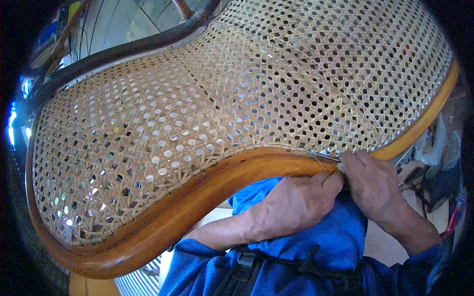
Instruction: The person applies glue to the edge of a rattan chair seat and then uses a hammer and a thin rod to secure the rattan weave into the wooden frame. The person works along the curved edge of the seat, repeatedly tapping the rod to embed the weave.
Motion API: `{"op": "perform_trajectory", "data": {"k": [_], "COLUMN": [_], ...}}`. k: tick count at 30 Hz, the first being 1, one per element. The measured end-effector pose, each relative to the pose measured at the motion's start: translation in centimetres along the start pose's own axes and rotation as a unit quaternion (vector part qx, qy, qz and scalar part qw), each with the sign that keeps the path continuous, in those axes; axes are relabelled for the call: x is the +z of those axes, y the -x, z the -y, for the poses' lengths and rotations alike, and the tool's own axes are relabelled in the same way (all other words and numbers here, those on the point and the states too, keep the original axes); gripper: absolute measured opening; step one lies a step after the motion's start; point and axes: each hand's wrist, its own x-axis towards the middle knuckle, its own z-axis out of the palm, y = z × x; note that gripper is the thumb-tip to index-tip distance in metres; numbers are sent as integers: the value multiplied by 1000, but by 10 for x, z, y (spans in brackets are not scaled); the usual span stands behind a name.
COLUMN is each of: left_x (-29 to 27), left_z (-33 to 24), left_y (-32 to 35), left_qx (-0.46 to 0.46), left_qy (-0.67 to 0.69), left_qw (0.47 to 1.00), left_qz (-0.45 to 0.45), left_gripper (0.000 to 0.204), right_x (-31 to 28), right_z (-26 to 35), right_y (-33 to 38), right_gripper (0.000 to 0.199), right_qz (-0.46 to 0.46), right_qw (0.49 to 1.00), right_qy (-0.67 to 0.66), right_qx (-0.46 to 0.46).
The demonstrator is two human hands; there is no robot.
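Observation:
A woven cane panel (247,93) with rows of small holes fills a curved, varnished wooden frame (207,185). Along the frame's near edge, right of centre, both my hands work close together. My right hand (370,182) is closed around a thin, pointed metal tool (323,156), which lies along the seam between cane and wood. Just left of it, my left hand (303,204) is closed against the front of the frame, thumb and fingers pressed together. A fine strand shows between the tool and my left fingers. What the left fingertips hold is hidden.
A dark curved wooden rail (133,47) runs along the far left side of the panel. Clear plastic bags (429,148) and dark items lie beyond my right hand. A striped white surface (140,276) shows below the frame at lower left.

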Motion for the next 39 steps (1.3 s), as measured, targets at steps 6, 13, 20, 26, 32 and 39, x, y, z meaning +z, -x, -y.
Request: {"op": "perform_trajectory", "data": {"k": [6,13,20,26,32,39], "left_x": [2,3,13,1,15,21], "left_z": [1,0,3,6,30,39], "left_y": [0,0,9,50,62,71], "left_qx": [4,-18,-4,-49,-104,-74], "left_qy": [-31,4,64,212,235,264], "left_qw": [999,1000,997,976,963,956], "left_qz": [11,4,-36,-6,-86,-101], "left_gripper": [13,10,32,28,18,20], "right_x": [11,14,-17,-20,-4,-7], "right_z": [-1,-1,-8,37,21,21], "right_y": [5,7,4,-14,-36,-42], "right_gripper": [18,24,18,26,22,22], "right_qz": [-48,-81,-191,-111,-75,-11], "right_qw": [998,995,973,987,995,999], "right_qy": [48,61,-103,-114,-33,2], "right_qx": [-17,-20,82,36,50,46]}}
